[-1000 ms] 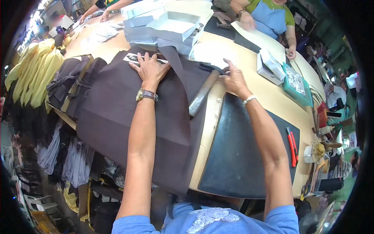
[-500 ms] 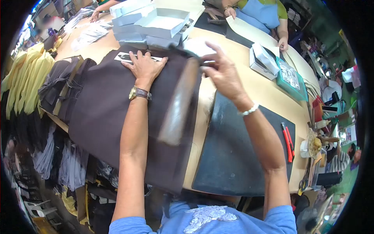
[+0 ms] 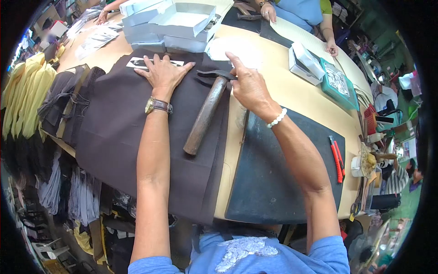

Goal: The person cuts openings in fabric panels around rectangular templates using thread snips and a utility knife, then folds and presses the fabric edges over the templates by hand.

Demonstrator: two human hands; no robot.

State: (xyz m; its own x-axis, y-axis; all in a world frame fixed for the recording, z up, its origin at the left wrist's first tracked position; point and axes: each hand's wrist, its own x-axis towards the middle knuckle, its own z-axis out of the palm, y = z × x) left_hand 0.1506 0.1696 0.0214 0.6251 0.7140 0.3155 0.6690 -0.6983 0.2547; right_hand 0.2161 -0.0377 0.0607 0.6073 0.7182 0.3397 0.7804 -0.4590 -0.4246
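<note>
My left hand (image 3: 165, 74) lies flat with fingers spread on a dark brown cloth (image 3: 123, 105). Under its fingertips is a white strip with black shapes (image 3: 137, 62), partly hidden by the hand. My right hand (image 3: 253, 89) is closed around one end of the head of a hammer (image 3: 205, 116), its index finger pointing forward. The hammer's worn wooden handle slants down to the left over the cloth; whether it touches the cloth I cannot tell. To the right of the cloth, a black mat (image 3: 273, 178) lies on the table beneath my right forearm.
Pale blue boxes (image 3: 182, 23) are stacked at the back. Right of my hands are an open white box (image 3: 305, 66), a teal tray (image 3: 340, 84) and a red cutter (image 3: 336, 157). Yellow and dark cloth bundles (image 3: 27, 96) hang at left. A co-worker's hands (image 3: 269, 11) work at the far side.
The hammer was blurred by motion and is now sharp, a little further left. My right hand has shifted left with it. My left hand stays spread on the cloth.
</note>
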